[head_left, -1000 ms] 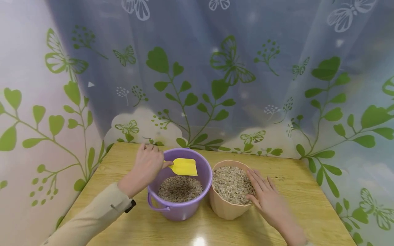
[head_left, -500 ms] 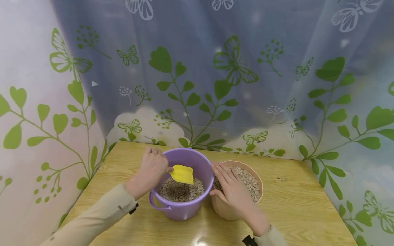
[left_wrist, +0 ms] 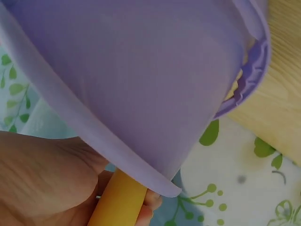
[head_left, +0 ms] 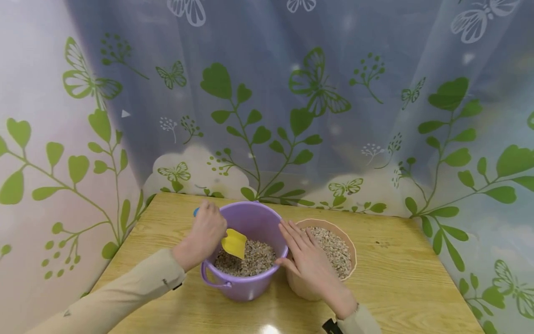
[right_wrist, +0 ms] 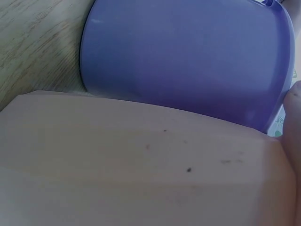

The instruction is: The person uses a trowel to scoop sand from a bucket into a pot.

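My left hand grips a toy shovel with a yellow blade, tilted down into the purple bucket. A blue end of its handle pokes out behind the fist. In the left wrist view the fingers curl round the yellow handle beside the bucket rim. Small gravel covers the bucket's bottom. My right hand lies with straight fingers across the left part of a peach pot, its fingertips at the bucket's right rim. Similar gravel fills the pot nearly to the top.
Bucket and pot stand side by side on a wooden table. The bucket's handle hangs at its front left. A printed curtain with leaves and butterflies closes off the back and sides.
My right hand has moved left from the pot's right rim to the bucket's right rim. The shovel blade has dropped lower in the bucket and tipped downward.
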`<move>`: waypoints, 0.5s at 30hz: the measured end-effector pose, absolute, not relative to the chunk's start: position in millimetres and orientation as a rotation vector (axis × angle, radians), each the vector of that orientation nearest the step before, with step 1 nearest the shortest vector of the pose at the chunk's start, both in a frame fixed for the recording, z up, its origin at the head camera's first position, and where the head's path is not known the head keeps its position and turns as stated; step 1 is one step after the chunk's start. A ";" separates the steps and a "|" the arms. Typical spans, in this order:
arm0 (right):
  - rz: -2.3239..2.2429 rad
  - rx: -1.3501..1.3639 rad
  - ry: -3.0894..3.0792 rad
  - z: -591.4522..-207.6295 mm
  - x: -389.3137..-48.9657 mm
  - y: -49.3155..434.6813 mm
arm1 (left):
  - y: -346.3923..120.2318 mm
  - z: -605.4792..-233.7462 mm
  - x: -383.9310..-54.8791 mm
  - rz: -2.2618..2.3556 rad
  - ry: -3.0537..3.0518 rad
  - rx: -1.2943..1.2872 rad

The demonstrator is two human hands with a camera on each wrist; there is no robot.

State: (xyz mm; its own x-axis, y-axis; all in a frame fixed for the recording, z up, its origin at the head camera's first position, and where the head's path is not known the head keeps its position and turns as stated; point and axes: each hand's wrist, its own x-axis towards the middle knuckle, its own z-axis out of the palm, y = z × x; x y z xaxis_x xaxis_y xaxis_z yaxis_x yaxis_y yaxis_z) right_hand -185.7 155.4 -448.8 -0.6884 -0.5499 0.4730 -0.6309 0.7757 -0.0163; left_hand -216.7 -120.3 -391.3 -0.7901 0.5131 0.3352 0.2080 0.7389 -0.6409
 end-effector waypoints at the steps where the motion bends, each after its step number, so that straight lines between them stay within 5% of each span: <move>1: 0.253 0.889 -2.515 -449.1 -185.7 155.5 | -119.6 -391.9 -217.1 0.858 -2.425 -0.552; 15: 0.299 0.895 -2.508 -451.4 -185.4 155.6 | -98.8 -403.6 -220.6 1.432 -2.374 -0.690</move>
